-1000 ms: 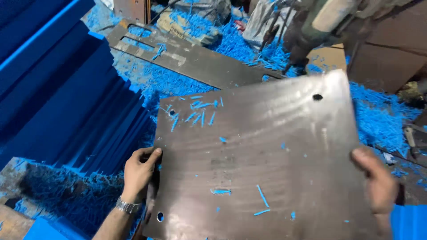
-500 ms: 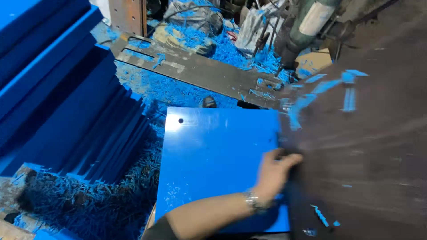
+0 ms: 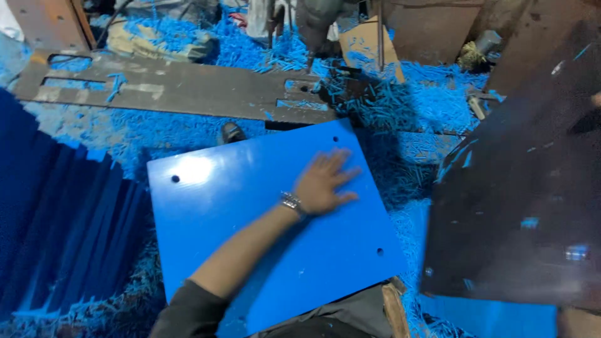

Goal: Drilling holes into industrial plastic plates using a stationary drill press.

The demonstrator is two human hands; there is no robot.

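Far to the left of the flat hand stands a stack of dark blue sheets (image 3: 59, 231), on edge and fanned, with blue shavings (image 3: 113, 134) strewn beyond them. Up and left of the hand lies a long slotted metal plate (image 3: 181, 87) among the chips. The left hand (image 3: 322, 181) rests palm down, fingers spread and gripping nothing, on the upper right part of a bright blue square sheet (image 3: 250, 206); a wristwatch (image 3: 291, 201) sits just behind it on the forearm. The sheet lies flat, with small holes near its corners, one (image 3: 175, 179) well left of the hand and one (image 3: 379, 251) below and right of it. To the right of the hand a large dark metal plate (image 3: 519, 200) is tilted up, flecked with blue. At that plate's upper right edge a sliver that may be the right hand (image 3: 595, 99) shows; whether it grips cannot be told.
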